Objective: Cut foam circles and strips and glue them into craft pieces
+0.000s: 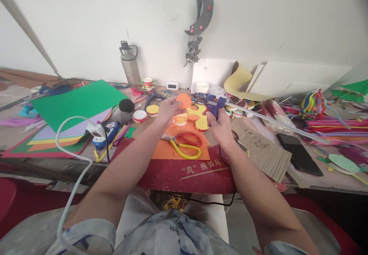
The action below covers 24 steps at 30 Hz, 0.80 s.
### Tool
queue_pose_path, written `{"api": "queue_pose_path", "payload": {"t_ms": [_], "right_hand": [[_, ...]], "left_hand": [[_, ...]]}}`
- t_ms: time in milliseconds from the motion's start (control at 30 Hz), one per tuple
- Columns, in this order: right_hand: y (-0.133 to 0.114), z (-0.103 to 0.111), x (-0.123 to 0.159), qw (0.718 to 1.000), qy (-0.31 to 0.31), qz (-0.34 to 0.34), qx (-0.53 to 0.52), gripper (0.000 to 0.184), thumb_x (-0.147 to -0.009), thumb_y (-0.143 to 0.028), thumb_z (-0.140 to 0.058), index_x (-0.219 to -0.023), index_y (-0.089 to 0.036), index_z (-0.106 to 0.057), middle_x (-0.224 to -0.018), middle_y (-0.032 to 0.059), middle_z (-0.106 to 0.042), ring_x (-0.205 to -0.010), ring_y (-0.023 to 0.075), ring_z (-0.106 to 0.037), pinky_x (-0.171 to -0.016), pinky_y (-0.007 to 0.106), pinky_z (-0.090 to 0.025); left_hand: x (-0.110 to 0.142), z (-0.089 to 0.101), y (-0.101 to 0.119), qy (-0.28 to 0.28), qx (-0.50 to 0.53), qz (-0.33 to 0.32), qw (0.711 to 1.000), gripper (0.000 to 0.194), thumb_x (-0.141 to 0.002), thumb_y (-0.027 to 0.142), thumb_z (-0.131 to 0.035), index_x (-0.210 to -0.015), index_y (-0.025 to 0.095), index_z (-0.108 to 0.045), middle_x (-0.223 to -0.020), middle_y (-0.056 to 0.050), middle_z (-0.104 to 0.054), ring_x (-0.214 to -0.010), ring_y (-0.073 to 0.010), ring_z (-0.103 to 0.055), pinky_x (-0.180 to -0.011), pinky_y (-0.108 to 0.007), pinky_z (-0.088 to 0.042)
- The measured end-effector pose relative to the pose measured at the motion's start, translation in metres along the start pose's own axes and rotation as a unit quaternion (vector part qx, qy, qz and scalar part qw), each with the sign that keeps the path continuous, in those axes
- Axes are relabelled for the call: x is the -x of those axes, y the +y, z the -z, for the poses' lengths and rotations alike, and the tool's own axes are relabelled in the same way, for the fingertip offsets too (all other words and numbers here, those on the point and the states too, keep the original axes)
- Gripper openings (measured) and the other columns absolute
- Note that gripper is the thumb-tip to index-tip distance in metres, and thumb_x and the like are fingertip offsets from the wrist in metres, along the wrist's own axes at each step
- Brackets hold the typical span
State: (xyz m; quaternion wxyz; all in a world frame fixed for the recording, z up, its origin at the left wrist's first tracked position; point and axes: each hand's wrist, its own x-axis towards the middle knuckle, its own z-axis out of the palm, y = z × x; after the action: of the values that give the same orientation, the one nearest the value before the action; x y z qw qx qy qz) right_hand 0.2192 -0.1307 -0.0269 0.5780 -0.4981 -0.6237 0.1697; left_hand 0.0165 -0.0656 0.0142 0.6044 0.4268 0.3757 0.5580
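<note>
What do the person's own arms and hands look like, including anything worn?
The left hand and right hand are bare, with nothing visibly worn. The forearms are uncovered up to pale grey-blue sleeves, the left showing dark blue marks.

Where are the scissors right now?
The scissors lie just below centre in the head view, on orange paper, nearer the wearer than the glue gun in the right hand.

Your left hand (168,111) raises an orange disc (184,101) as your right hand (221,126) grips a blue glue gun (211,103) above a crowded worktable (147,126), where 1 pair of red-and-yellow-handled scissors (188,153) rests on orange paper (161,154), near a black phone (300,154).
</note>
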Motion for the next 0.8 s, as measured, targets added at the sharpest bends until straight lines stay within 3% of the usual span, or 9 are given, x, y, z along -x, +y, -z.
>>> {"api": "queue_pose_path", "payload": {"t_ms": [133,367,567,800], "right_hand": [[0.007,-0.003,0.002,0.999,-0.013,0.025,0.028,0.037,-0.101,-0.056,-0.06,-0.12,-0.024,-0.066,-0.101,0.0109,-0.077,-0.092,0.0308,-0.069,-0.086,0.047,-0.058],[0.006,-0.006,0.003,0.997,-0.025,0.04,0.063,0.044,-0.1,-0.053,-0.058,-0.131,-0.022,-0.067,-0.117,0.0167,-0.078,-0.112,0.038,-0.07,-0.104,0.056,-0.055],[0.005,-0.003,0.002,0.996,-0.021,0.03,0.084,0.046,-0.1,-0.053,-0.056,-0.13,-0.02,-0.067,-0.121,0.0191,-0.078,-0.109,0.0379,-0.071,-0.102,0.056,-0.057],[0.006,-0.002,0.002,0.997,-0.003,0.033,0.076,0.048,-0.101,-0.059,-0.059,-0.13,-0.022,-0.068,-0.118,0.0171,-0.079,-0.11,0.0374,-0.071,-0.103,0.054,-0.057]], "left_hand": [[0.001,-0.003,-0.008,-0.014,0.007,-0.001,1.0,0.007,-0.085,0.006,-0.075,-0.089,0.012,-0.076,-0.076,0.002,-0.069,-0.067,-0.0072,-0.065,-0.101,-0.045,-0.069],[0.0,-0.003,-0.02,-0.047,0.007,-0.014,0.999,0.013,-0.078,0.013,-0.084,-0.087,0.013,-0.075,-0.072,0.005,-0.061,-0.067,-0.0057,-0.057,-0.097,-0.045,-0.071],[0.002,-0.004,-0.021,-0.056,0.002,-0.025,0.998,0.014,-0.079,0.016,-0.084,-0.089,0.013,-0.074,-0.076,0.004,-0.064,-0.07,-0.0071,-0.061,-0.099,-0.047,-0.07],[0.004,-0.006,-0.014,-0.034,0.016,-0.029,0.999,0.014,-0.083,0.013,-0.081,-0.097,0.013,-0.076,-0.067,0.008,-0.056,-0.067,-0.0068,-0.061,-0.103,-0.048,-0.069]]}}
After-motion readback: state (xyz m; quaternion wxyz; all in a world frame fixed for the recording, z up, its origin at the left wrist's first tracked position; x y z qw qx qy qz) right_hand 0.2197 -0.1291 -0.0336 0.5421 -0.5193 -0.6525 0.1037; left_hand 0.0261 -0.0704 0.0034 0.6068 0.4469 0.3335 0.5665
